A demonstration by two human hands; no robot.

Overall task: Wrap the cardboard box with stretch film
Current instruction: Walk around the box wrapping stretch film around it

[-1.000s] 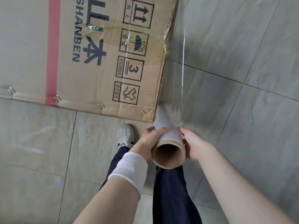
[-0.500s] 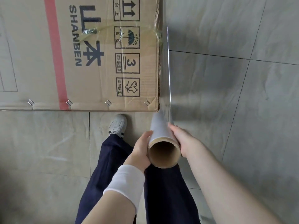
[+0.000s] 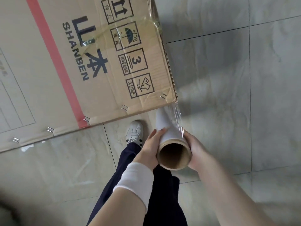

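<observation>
Left hand [image 3: 149, 148] and right hand [image 3: 197, 152] grip the film roll [image 3: 167, 128], axis aimed at the box [image 3: 97, 62] corner (hollow end nearest).

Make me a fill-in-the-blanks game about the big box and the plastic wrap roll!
1. The left hand and the right hand grip a roll of clear stretch film, whose hollow brown core is made of ____.
2. The single number printed on the big brown cardboard box is ____.
3. The colour of the cloth band on the left wrist is ____.

Missing words: cardboard; 3; white.
</observation>
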